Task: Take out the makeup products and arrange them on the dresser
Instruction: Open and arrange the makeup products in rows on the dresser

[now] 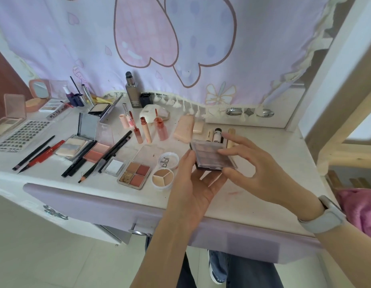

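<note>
A purple eyeshadow palette [209, 155] with a clear lid hangs just above the white dresser top [263, 190], right of centre. My left hand [198, 188] cradles it from below, thumb on its left edge. My right hand [245, 161] pinches its right side, fingers over the lid. Left of it lie a round three-part concealer pot [162, 178] with its lid [168, 161], and a four-pan palette [134, 173]. Lip tints [146, 132], pencils [110, 156] and several compacts spread further left.
A dark pump bottle [133, 90] stands at the back by the purple curtain [180, 38]. Small tubes [218, 135] lie behind the held palette. A pink bag [361, 206] sits at the right edge. The lilac drawer front [97, 202] runs below the dresser's edge.
</note>
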{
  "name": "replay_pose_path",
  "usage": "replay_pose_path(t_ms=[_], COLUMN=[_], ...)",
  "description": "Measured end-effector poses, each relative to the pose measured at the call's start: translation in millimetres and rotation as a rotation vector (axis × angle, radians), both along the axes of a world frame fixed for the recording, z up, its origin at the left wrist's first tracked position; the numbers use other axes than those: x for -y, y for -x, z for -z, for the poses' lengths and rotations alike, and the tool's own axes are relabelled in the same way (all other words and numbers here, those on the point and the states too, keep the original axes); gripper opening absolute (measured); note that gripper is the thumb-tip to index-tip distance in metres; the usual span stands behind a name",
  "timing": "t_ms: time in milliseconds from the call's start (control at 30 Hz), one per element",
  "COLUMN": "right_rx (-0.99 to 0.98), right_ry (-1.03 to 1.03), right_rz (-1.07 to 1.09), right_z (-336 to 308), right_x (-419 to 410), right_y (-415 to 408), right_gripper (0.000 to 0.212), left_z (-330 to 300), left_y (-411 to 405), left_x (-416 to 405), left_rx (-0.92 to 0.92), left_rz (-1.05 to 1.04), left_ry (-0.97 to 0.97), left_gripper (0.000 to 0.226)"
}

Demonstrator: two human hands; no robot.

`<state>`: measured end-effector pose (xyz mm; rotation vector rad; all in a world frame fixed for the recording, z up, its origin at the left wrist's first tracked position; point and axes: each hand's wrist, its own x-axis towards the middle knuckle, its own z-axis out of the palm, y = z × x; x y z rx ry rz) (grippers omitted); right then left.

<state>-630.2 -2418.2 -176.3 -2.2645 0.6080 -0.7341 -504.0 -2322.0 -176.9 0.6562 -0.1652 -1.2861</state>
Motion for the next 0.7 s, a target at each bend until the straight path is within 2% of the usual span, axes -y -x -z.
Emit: replay_pose_path(t_ms=[233,367,500,700], right_rx=[-0.046,-0.160,-0.220,-0.254], right_ry=[0.129,0.300,0.373,0.352], right_rz=[0.004,0.007,-0.009,0.084], right_z=[-14.3,-20.9,-20.8,-16.0], right_x=[-4.9,-3.7,-3.5,-3.5], right_y=[-7.6,-8.5,-8.6,-7.1], right_gripper=[0.032,0.035,0.037,0.038], left_z=[-0.5,2.8,6.5,6.1], left_y=[-7.4,-10.9,-10.3,-3.3], left_x=[7.5,10.9,12.3,23.3], left_rx=[0.113,0.198,0.280,0.265], left_rz=[0.040,0.059,0.065,0.054], left_ry=[-0.001,0.036,0.066,0.008], left_gripper=[0.063,0.053,0.036,0.049])
